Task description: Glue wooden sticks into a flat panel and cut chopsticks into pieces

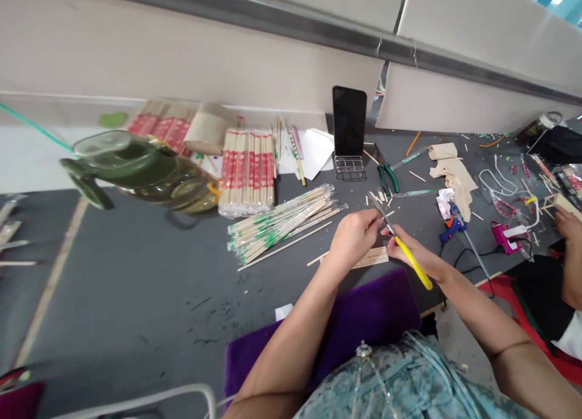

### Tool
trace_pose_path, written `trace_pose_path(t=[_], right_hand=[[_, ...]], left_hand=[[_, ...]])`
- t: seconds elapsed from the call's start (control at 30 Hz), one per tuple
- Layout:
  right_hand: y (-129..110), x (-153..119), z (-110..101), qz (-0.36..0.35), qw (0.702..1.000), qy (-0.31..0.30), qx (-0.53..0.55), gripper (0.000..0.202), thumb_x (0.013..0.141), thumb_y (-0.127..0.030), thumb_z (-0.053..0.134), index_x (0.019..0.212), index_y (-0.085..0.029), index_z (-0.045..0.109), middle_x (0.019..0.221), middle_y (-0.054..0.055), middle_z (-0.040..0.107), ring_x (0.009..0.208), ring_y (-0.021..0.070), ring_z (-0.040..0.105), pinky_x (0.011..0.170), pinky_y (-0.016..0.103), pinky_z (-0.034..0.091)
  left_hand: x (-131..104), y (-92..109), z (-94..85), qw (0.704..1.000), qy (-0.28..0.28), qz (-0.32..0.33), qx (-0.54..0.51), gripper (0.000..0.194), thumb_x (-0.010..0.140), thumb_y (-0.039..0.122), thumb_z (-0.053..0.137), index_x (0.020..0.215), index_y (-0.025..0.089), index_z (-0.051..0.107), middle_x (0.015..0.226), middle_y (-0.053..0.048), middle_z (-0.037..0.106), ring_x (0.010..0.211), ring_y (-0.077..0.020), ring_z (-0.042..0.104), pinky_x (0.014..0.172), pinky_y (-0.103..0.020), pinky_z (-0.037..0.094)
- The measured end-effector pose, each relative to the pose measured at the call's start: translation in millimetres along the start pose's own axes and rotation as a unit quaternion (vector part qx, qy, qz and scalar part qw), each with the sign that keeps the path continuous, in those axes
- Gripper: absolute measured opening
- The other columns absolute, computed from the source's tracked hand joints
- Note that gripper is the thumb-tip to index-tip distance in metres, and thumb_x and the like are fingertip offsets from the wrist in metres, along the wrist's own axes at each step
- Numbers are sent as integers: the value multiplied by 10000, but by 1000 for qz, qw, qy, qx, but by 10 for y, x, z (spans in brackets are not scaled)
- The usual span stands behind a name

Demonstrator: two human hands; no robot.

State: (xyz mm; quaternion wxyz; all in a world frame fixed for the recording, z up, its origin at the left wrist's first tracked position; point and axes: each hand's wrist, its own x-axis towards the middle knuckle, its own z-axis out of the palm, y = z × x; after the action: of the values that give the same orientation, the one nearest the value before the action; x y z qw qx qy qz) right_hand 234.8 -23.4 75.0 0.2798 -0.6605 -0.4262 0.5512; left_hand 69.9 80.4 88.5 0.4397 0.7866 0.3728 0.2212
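Observation:
My left hand is closed in a pinch on a thin wooden stick; one end shows to its left, while the fingers hide the middle. In my right hand is a pair of scissors with yellow handles, the metal blades pointing up and left beside my left fingertips. Whether the blades touch the stick, I cannot tell. Below both hands lies a flat row of joined sticks, partly covered by my left hand. Short cut pieces are scattered just beyond the blades.
Wrapped chopsticks and red-labelled packs lie left, beside a green-lidded jug. A phone stands in a wire holder. Green pliers, a blue glue gun and a magenta adapter lie right. Another person's hand is at far right.

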Motion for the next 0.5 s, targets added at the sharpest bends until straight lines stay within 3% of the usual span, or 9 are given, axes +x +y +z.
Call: trace_pose_path(t=[0.37,0.5], right_hand=[[-13,60,8,-34,999,-5,-42,264,794,-266,607,1039,-259,508,723,-79,423,631,121,401,637,264,328],[-22,90,24,-37,999,6,-23,263,762,-256,605,1010,-250,517,707,-77,420,622,120,394,615,260,312]], left_hand=[[7,-66,-19,1000,-7,-21,-18,275,924,216,512,651,195,541,560,35,447,548,-133,389,603,-261,274],[28,-66,-7,999,-1,-36,-18,225,921,198,515,704,194,575,590,25,500,568,-141,436,607,-258,286]])
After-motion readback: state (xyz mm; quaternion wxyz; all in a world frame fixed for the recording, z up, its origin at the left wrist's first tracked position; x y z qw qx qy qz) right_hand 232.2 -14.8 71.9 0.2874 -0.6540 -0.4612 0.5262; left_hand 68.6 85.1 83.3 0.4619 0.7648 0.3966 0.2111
